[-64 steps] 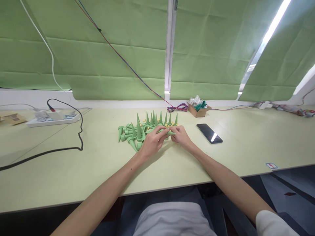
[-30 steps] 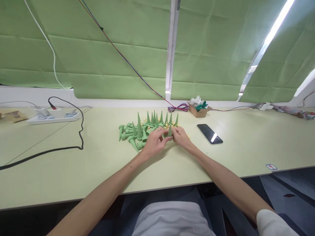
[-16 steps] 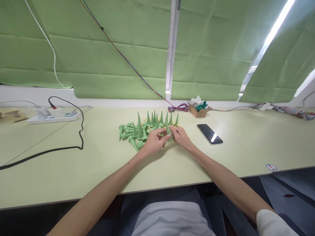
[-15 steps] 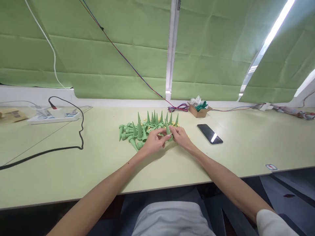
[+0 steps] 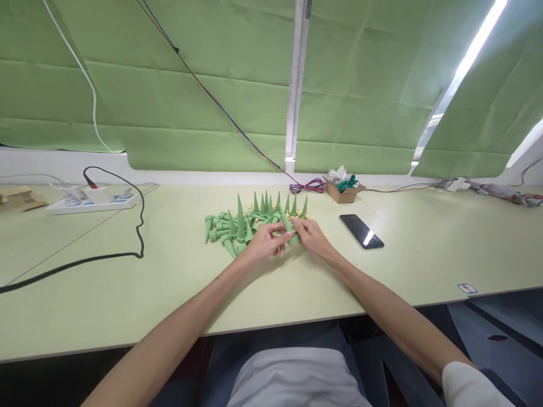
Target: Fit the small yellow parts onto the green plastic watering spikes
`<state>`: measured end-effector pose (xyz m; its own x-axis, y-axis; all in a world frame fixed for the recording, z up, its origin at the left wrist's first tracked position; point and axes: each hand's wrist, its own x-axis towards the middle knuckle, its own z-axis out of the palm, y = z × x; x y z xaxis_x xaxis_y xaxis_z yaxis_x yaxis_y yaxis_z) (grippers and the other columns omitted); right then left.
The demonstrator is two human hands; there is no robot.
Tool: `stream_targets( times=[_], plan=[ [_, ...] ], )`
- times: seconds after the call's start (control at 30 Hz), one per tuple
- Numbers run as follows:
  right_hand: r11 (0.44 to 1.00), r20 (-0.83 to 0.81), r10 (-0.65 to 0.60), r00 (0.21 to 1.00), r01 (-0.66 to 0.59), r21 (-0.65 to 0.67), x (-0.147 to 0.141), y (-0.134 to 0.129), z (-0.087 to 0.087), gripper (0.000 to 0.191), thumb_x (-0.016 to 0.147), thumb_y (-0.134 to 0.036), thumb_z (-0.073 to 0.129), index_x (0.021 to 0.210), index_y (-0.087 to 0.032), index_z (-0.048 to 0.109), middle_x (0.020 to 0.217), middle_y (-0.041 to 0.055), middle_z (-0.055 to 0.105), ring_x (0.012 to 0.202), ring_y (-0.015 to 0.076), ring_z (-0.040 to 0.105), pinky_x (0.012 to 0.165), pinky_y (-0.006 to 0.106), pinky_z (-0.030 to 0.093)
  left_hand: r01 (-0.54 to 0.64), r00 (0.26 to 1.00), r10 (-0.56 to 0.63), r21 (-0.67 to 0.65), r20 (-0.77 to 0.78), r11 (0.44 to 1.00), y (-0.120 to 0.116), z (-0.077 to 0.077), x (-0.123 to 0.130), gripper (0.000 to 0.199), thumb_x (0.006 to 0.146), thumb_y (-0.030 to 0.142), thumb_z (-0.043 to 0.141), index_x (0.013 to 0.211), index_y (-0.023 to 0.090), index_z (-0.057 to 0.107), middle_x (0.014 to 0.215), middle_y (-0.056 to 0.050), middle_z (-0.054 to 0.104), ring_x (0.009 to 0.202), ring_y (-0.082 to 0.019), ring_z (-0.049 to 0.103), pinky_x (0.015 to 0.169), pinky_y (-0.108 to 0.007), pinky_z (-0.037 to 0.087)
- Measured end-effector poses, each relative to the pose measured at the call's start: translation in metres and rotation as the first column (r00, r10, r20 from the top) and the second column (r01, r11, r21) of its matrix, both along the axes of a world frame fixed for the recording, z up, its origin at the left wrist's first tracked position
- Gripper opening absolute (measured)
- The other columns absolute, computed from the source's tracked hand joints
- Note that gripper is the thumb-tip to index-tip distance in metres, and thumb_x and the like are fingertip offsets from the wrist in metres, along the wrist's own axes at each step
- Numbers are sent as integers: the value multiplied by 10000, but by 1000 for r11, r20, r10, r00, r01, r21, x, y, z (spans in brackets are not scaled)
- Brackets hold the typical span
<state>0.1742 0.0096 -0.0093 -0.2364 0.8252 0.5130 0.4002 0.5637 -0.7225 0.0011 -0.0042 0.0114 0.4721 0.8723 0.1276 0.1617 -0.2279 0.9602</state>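
Note:
Between my two hands is a green cone-shaped spike (image 5: 287, 222), its tip pointing up and leaning left. My left hand (image 5: 268, 240) pinches it low on its left side. The fingers of my right hand (image 5: 311, 234) close on its wide base from the right. Around and behind my hands lies a pile of similar green spikes (image 5: 241, 227), several upright on their caps and others on their sides. Small yellow pieces (image 5: 256, 221) are scattered among them, partly hidden by the spikes.
A black phone (image 5: 362, 231) lies right of my hands. Behind it are a small cardboard box (image 5: 343, 195) with plastic and green material, and coiled wires (image 5: 309, 185). A white power strip (image 5: 93, 203) and black cable (image 5: 141, 232) are on the left.
The spike between my hands has tilted further left. My left hand has shifted slightly, and my right hand is almost where it was.

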Motion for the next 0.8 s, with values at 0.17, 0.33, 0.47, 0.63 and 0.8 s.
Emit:
stream_targets(
  times=[0.17,0.33,0.47,0.63,0.8],
  plan=[
    [999,6,50,999,-50,20,2,1,0,493,981,-537,330,621,-200,351,560,-29,339,548,111,334,546,257,273,25,999,-23,-43,40,999,0,-2,0,321,787,448,713,757,156,583,474,15,546,416,-91,454,453,-231,334],
    [997,19,60,998,-60,43,2,-1,2,489,986,-540,329,628,-205,343,563,-29,339,550,115,336,543,257,277,44,990,-24,-148,137,988,-1,-3,1,323,763,432,748,758,151,588,475,26,517,422,-77,440,426,-214,311],
    [996,23,70,997,-71,45,3,-3,4,495,986,-554,328,634,-208,356,547,-29,355,548,119,348,540,254,286,97,973,-40,-241,228,966,1,-5,1,340,739,433,774,775,146,595,505,38,497,417,-63,436,392,-205,271],
    [994,45,66,997,-69,80,2,-4,5,489,987,-554,326,642,-207,338,568,-31,344,557,116,340,552,254,284,160,949,-61,-308,308,938,2,-6,0,362,740,430,779,740,146,555,525,59,443,414,-40,415,390,-196,237],
    [994,60,72,996,-76,77,1,-5,7,481,984,-563,304,660,-209,338,588,-28,346,572,119,352,569,254,297,131,969,-89,-175,233,976,1,-6,-2,354,801,454,710,726,156,533,502,44,478,421,-56,408,422,-210,277]
  ],
)
